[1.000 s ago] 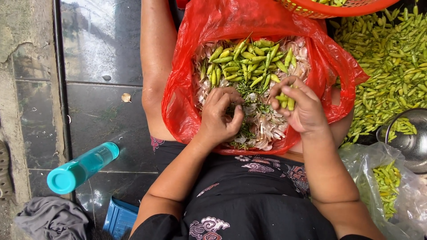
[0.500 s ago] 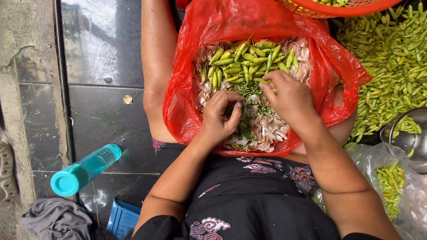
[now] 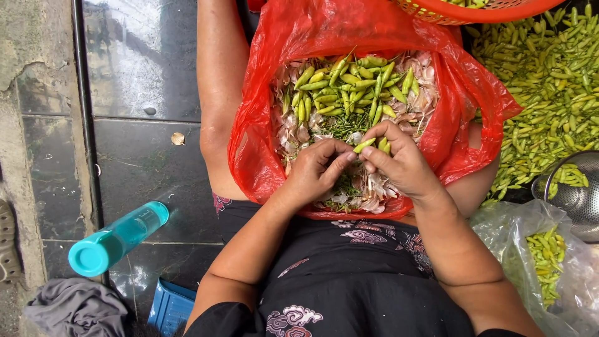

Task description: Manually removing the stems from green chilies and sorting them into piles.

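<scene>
Both hands pinch one small green chili [image 3: 364, 145] between them, left hand [image 3: 315, 171] fingers at its stem end, right hand [image 3: 402, 163] gripping its light, smooth, easily bruised body above the red bag [image 3: 262, 156].

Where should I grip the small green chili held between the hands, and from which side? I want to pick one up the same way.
Probably grip the small green chili across its narrow body near one end, coming from above. It lies slanted, pinched at both ends between the left hand and right hand, over the open red plastic bag, so only the top is free.
</scene>
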